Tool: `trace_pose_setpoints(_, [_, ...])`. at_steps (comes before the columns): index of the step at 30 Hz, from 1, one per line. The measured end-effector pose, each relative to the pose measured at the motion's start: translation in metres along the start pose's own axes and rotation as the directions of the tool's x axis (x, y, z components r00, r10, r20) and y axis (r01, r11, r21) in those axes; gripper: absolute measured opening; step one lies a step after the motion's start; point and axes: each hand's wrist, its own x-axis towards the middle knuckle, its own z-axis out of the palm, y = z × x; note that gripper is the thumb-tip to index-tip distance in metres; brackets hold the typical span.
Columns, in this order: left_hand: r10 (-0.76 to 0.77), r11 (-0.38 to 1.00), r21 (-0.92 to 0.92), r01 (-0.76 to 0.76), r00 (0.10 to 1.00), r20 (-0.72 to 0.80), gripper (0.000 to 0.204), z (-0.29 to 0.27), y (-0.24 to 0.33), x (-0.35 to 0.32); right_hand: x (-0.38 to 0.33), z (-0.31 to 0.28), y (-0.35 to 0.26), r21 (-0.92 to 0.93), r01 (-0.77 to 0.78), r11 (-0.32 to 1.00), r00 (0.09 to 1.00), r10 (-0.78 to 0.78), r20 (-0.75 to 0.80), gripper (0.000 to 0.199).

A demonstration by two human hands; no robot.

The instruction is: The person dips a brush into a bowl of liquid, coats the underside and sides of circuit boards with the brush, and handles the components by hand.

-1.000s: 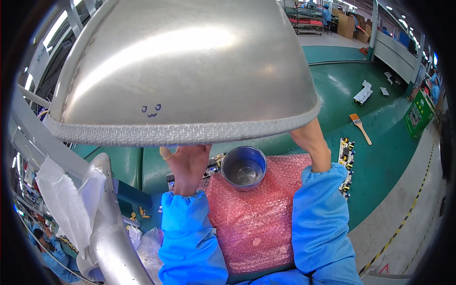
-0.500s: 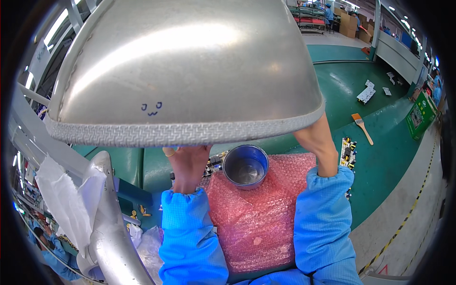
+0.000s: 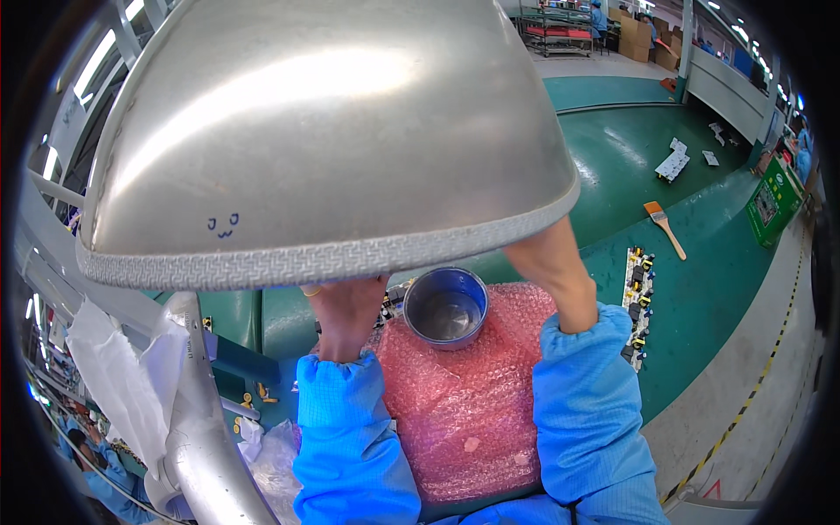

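Observation:
A large silvery metal hood (image 3: 332, 166) with a textured grey rim fills the upper middle of the view and hides the fingers of both hands. Only the back and wrist of my left hand (image 3: 346, 311) show below the rim, with a ring partly visible. My right hand (image 3: 551, 262) reaches up under the hood's right side, its wrist bent inward. Between my wrists a round metal cup (image 3: 445, 328) with some clear liquid stands on pink bubble wrap (image 3: 464, 411). Part of a circuit board (image 3: 395, 302) shows between my left hand and the cup.
A long circuit board (image 3: 639, 297) lies right of my right sleeve on the green bench (image 3: 700, 297). Beyond it are a flat brush (image 3: 667, 229) and white boards (image 3: 674, 162). At left, a metal duct (image 3: 197, 420) carries white tissue (image 3: 118, 376), beside a clear plastic bag (image 3: 276, 464).
My right hand has shifted left, farther under the hood. The hood appears a little lower and to the left in view. My left hand stays in nearly the same place.

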Motion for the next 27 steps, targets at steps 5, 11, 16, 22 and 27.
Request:
trace_pose_setpoints(5, [-0.002, 0.999, 0.033, 0.004, 0.997, -0.081, 0.076, -0.007, 0.002, 0.004, 0.001, -0.010, -0.010, 0.088, -0.070, 0.994, 0.990, 0.058, 0.128, 0.026])
trace_pose_setpoints(11, [-0.035, 0.999, -0.005, 0.035, 0.999, -0.026, 0.075, -0.005, -0.004, 0.001, 0.000, 0.006, -0.012, 0.059, -0.003, 0.998, 1.000, 0.004, -0.021, 0.025])
trace_pose_setpoints(16, [0.007, 0.998, 0.066, -0.005, 1.000, -0.028, 0.074, -0.009, 0.004, 0.001, 0.005, -0.004, -0.022, 0.077, 0.044, 0.996, 0.992, -0.053, 0.115, 0.024])
trace_pose_setpoints(22, [-0.063, 0.996, 0.056, 0.062, 0.998, 0.012, 0.073, -0.009, -0.003, 0.001, 0.001, 0.011, -0.025, 0.061, 0.013, 0.998, 0.999, -0.011, -0.031, 0.024])
trace_pose_setpoints(27, [-0.053, 0.998, 0.036, 0.055, 0.998, -0.031, 0.076, -0.016, -0.004, 0.004, 0.000, 0.002, -0.022, 0.067, 0.076, 0.995, 0.984, -0.086, 0.156, 0.024])
